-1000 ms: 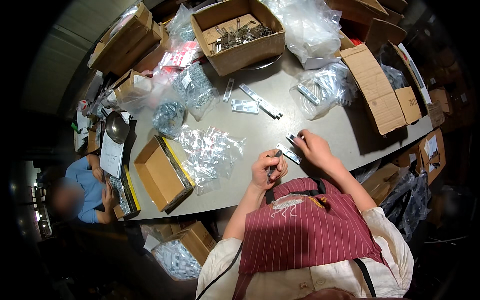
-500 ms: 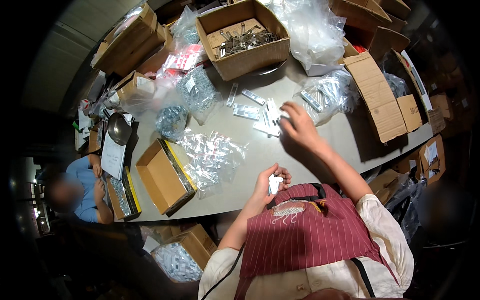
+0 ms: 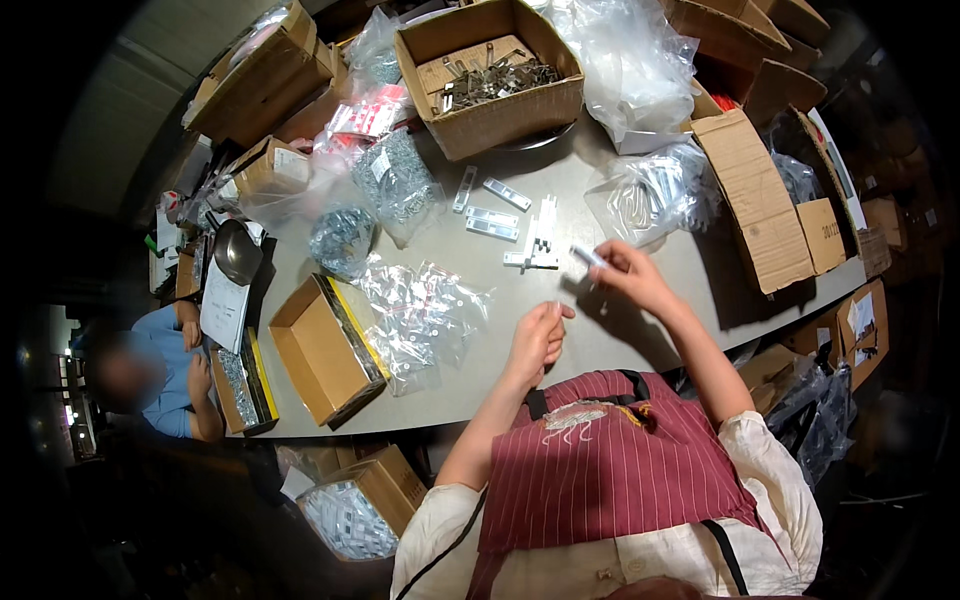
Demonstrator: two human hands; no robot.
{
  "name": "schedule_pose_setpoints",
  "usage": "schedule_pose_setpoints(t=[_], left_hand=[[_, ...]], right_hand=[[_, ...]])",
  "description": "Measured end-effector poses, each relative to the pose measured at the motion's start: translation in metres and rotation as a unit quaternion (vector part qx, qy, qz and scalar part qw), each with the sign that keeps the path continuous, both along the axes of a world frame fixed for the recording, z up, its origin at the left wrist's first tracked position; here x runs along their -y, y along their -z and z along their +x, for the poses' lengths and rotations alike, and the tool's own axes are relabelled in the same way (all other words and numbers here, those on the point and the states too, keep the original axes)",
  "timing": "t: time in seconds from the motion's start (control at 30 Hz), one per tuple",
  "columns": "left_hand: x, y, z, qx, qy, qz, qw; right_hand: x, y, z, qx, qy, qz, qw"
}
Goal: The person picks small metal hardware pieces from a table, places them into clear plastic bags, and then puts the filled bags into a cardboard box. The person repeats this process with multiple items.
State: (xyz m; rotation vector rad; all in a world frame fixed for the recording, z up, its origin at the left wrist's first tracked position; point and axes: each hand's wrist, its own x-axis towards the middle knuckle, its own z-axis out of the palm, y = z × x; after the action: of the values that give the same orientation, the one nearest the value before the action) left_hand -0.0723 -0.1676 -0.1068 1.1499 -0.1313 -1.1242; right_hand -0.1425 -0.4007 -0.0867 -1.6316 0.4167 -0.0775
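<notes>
My right hand (image 3: pixel 637 277) pinches one end of a small grey-and-white rectangular piece (image 3: pixel 588 257) above the table. A small pale bit hangs just under its fingers. Nearer to me, my left hand (image 3: pixel 537 345) is closed with its fingers curled; what it holds, if anything, is hidden. Beyond my hands lie white slotted plastic parts (image 3: pixel 543 228), partly stacked. Beside them on the left are several flat rectangular pieces like the held one, among them a single one (image 3: pixel 507 194) lying at an angle.
An open carton (image 3: pixel 490 120) of metal clips stands at the back. A clear bag of metal parts (image 3: pixel 655 195) lies right, near a flapped carton (image 3: pixel 750 200). Left are a bag of small white parts (image 3: pixel 425 320), an open box (image 3: pixel 320 350) and a person in blue (image 3: pixel 170 365).
My right hand has come back toward me from the white parts, now with a rectangular piece. The piece on the clear bag is gone. My left hand, earlier palm up with white pieces, has closed.
</notes>
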Motion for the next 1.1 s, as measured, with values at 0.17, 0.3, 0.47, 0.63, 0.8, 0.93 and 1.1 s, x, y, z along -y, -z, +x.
schedule_pose_setpoints(t=[0.17,0.3,0.47,0.63,0.8,0.93,1.1], left_hand=[[0.021,-0.028,0.012,0.372,0.004,0.116,0.921],[0.013,-0.023,0.009,0.24,0.082,0.087,0.963],[0.02,-0.036,-0.013,0.361,-0.008,0.092,0.928],[0.014,-0.04,-0.006,-0.053,-0.078,-0.05,0.994],[0.003,-0.025,-0.007,-0.166,0.036,-0.121,0.978],[0.009,-0.027,-0.025,-0.11,0.099,-0.056,0.987],[0.011,-0.01,-0.026,-0.034,0.11,-0.006,0.993]], right_hand=[[-0.043,-0.005,-0.035,-0.056,-0.102,0.014,0.993],[-0.03,-0.028,-0.042,-0.105,-0.149,0.255,0.95],[-0.038,-0.021,-0.048,-0.07,-0.035,0.302,0.95],[-0.039,-0.024,-0.046,-0.052,0.013,0.313,0.948],[-0.043,-0.042,-0.042,-0.003,0.024,0.34,0.94],[-0.047,-0.041,-0.038,0.002,-0.011,0.315,0.949],[-0.044,-0.032,-0.041,-0.022,-0.021,0.27,0.962]])
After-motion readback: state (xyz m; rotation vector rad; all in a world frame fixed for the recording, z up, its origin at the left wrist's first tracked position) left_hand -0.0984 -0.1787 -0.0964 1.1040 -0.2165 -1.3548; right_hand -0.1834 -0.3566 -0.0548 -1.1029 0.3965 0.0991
